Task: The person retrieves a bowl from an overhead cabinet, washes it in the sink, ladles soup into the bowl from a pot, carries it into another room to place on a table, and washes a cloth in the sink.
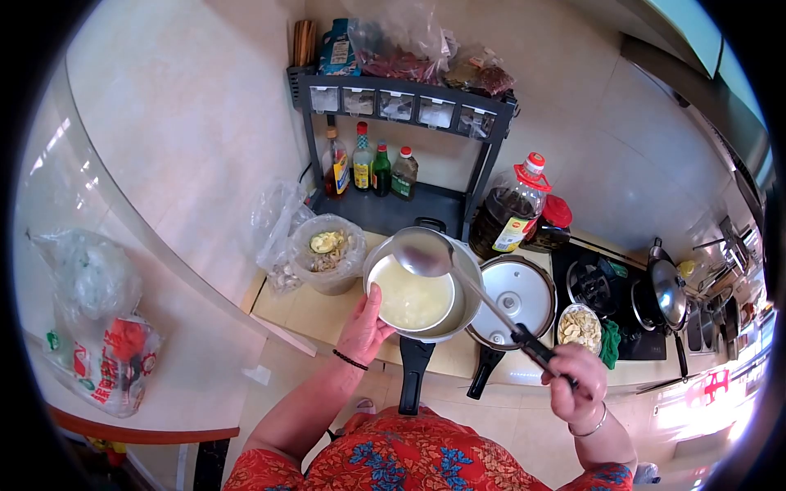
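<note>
One hand [578, 378] (the right, tightly curled) grips a ladle [492, 308].

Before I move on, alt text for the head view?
The left hand holds a bowl of pale liquid over a pot while the right hand holds a ladle; a lid lies beside the pot on a kitchen counter.

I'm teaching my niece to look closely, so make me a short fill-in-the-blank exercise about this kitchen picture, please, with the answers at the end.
1. The ladle is in the person's ____ hand.
2. The bowl in the other hand has a ____ rim.
3. The bottom shelf of the rack holds ____ bottles.
4. The cloth by the stove is ____.

Missing words: right; white; four; green.
</note>
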The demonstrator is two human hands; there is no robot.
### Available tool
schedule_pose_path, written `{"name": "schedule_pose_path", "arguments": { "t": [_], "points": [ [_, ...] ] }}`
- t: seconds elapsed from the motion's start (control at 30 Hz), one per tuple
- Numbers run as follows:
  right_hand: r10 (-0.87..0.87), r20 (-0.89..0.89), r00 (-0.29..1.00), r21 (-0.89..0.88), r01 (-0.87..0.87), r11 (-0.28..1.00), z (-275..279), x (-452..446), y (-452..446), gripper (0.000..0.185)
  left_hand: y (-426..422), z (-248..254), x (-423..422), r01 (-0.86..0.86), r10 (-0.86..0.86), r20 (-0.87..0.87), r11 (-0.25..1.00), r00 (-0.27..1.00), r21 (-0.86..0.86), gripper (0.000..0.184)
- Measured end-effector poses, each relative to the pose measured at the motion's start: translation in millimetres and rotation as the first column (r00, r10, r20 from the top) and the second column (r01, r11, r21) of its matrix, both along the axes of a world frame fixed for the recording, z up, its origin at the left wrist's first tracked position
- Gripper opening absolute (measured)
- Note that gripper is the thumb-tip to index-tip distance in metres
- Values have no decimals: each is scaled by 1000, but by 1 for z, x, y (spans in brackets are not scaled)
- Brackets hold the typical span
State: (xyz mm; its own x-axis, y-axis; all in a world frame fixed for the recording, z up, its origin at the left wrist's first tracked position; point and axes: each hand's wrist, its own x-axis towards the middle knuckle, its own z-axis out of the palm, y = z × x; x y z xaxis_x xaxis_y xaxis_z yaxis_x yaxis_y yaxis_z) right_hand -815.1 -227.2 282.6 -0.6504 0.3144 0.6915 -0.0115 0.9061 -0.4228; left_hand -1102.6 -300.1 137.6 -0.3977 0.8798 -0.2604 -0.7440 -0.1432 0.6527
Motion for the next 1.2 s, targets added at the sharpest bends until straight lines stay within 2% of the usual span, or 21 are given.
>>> {"name": "schedule_pose_path", "arguments": {
  "t": [0.03,0.07,0.1,0.13,0.2,0.3,0.4,0.53,0.6,0.67,0.73,0.77,0.87,1.07,1.13,1.17,1.2],
  "points": [
    [-1,-2,1000,0,1,1000,-6,-1,-2,17,0,0,0,1,-1,-2,1000,1000,0,53],
    [-108,-170,980,-289,55,956,-12,-3,-3,16,0,-1,0,3,-3,-5,1000,1000,3,53],
    [-253,-294,922,-557,50,829,-17,-4,-2,16,0,-1,-1,6,-6,-7,1000,1000,6,53],
    [-276,-283,918,-625,42,780,-21,1,5,17,0,0,-1,5,-5,-8,1000,1000,5,53],
    [-356,-399,845,-705,-35,708,-25,-4,12,19,-2,2,-1,15,-15,-14,999,1000,30,53],
    [-438,-383,813,-725,29,688,-42,-7,25,22,-5,4,-2,1,0,-22,1000,1000,24,54],
    [-472,-252,845,-714,167,680,-60,-17,33,20,-8,7,-4,-10,10,-40,1000,999,11,54],
    [-446,-67,892,-707,273,653,-92,-30,34,14,-15,5,-8,-5,5,-47,1000,999,3,54],
    [-392,-12,920,-728,260,634,-107,-37,33,12,-19,-1,-13,-15,16,-42,1000,999,21,51],
    [-381,21,924,-560,327,762,-127,-43,37,12,-27,-3,-19,-12,12,-37,1000,999,10,49],
    [-386,39,922,-534,345,772,-133,-53,35,13,-32,-4,-25,-3,3,-35,1000,999,3,47],
    [-374,54,926,-443,358,822,-131,-57,34,14,-36,-3,-26,-37,37,-46,999,998,-11,46],
    [-358,105,928,-364,371,854,-137,-66,32,14,-48,-5,-32,-94,91,-73,995,993,-31,45],
    [-321,62,945,-402,318,859,-151,-85,26,14,-65,3,-34,-159,152,-123,986,981,-53,47],
    [-327,150,933,-615,347,708,-161,-90,25,14,-73,-8,-43,-120,110,-148,991,983,-58,49],
    [-323,150,934,-615,344,709,-161,-92,25,14,-74,-6,-43,-123,114,-148,991,982,-57,49],
    [-334,146,931,-749,324,578,-161,-95,24,14,-74,-2,-41,-131,121,-140,990,983,-59,49]
  ]
}}
